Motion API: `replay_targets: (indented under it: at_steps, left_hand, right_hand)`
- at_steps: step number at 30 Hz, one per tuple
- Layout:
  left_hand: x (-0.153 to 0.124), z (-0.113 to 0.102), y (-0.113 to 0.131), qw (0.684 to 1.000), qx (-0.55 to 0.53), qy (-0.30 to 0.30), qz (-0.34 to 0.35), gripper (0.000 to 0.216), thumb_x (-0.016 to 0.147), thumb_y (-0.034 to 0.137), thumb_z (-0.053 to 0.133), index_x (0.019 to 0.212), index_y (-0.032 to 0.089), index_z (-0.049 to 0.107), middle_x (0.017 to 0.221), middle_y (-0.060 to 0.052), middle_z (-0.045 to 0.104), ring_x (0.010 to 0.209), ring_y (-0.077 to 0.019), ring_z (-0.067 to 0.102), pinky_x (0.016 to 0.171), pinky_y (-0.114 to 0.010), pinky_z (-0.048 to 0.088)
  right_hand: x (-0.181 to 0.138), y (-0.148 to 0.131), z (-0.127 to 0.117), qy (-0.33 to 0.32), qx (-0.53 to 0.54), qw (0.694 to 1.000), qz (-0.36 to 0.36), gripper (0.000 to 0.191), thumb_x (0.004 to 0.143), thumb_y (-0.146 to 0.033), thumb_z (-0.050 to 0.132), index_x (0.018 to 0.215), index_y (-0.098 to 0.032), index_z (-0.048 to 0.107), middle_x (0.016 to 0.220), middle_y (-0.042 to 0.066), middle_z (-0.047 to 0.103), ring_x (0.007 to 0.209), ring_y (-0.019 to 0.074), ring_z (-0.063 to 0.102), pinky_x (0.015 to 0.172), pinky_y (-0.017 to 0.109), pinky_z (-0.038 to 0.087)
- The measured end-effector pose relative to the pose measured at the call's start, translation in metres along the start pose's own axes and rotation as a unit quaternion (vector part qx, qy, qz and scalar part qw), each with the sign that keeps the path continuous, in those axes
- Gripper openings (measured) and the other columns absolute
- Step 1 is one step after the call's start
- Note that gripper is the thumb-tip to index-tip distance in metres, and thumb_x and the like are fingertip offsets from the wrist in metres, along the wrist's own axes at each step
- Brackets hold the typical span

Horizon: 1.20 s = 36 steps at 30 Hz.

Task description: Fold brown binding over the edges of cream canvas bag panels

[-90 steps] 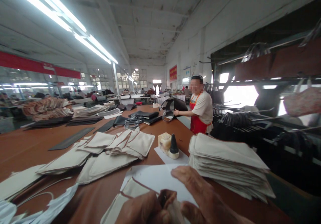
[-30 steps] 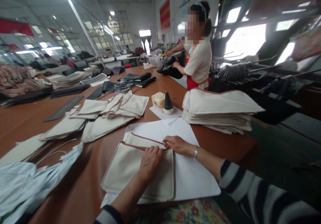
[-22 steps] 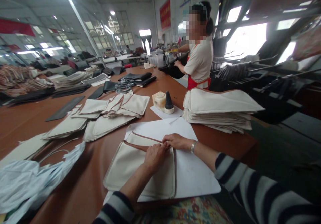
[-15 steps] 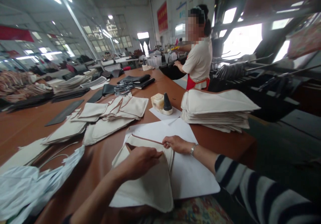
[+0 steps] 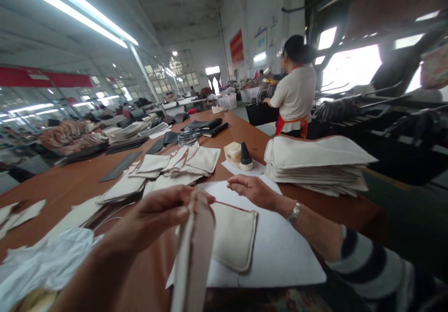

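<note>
My left hand (image 5: 164, 209) is closed on the top edge of a cream fabric panel (image 5: 196, 256) with a brown inner side, lifted and seen nearly edge-on. Beneath it, a smaller cream stitched panel (image 5: 234, 235) with brown edging lies flat on a white sheet (image 5: 280, 260). My right hand (image 5: 254, 191) hovers beyond that panel, fingers loosely stretched, with nothing visible in them. Past the sheet, a black cone (image 5: 245, 152) and a yellowish block (image 5: 233, 152) stand together on white paper.
A thick stack of cream panels (image 5: 315, 162) stands at the right on the brown table (image 5: 245, 128). Spread cream pieces (image 5: 199, 159) and crumpled pale cloth (image 5: 52, 265) occupy the left. Black folded pieces (image 5: 205, 125) lie farther back. A co-worker (image 5: 296, 88) stands beyond the table.
My left hand has raised the cream panel off the sheet and turned it edge-on, exposing the smaller panel. My right hand has let go of the fabric. The view has shifted.
</note>
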<state>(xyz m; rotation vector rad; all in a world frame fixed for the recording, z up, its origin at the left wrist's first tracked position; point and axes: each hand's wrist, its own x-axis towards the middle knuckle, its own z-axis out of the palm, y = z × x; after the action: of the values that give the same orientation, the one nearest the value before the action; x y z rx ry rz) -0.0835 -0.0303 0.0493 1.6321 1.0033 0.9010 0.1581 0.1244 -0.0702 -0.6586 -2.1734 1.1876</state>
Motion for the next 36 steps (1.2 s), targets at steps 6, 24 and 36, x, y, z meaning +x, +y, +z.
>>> replay_targets:
  at_steps: [6,24,36]
  left_hand:
    - [0.038,0.051,-0.021,0.985,0.155,-0.06,0.051,0.018,0.095,0.034,0.057,0.089,0.017,0.06,0.098,-0.006,0.058,0.097,-0.0197,0.052,0.089,-0.03,0.041]
    - [0.006,0.052,0.019,0.988,0.036,0.004,-0.148,0.03,0.087,0.045,0.067,0.098,0.017,0.065,0.081,0.0,0.057,0.069,-0.0105,0.046,0.057,-0.019,0.035]
    - [0.007,0.077,-0.036,0.938,0.325,0.104,0.057,0.026,0.096,0.028,0.053,0.076,0.016,0.063,0.073,-0.002,0.059,0.066,-0.0105,0.051,0.06,-0.02,0.036]
  right_hand:
    - [-0.025,-0.049,0.01,-0.129,0.315,0.937,-0.077,0.055,0.099,-0.058,0.043,0.131,-0.015,0.055,0.126,0.013,0.058,0.112,0.0202,0.057,0.098,0.035,0.045]
    - [-0.055,-0.106,-0.004,-0.048,-0.002,0.981,-0.186,0.019,0.102,-0.027,0.042,0.092,-0.014,0.053,0.082,0.002,0.054,0.07,0.0095,0.046,0.065,0.022,0.038]
    - [-0.058,-0.077,-0.002,-0.056,-0.099,0.983,-0.146,0.022,0.102,-0.026,0.04,0.091,-0.015,0.055,0.083,0.002,0.057,0.072,0.0105,0.049,0.069,0.023,0.039]
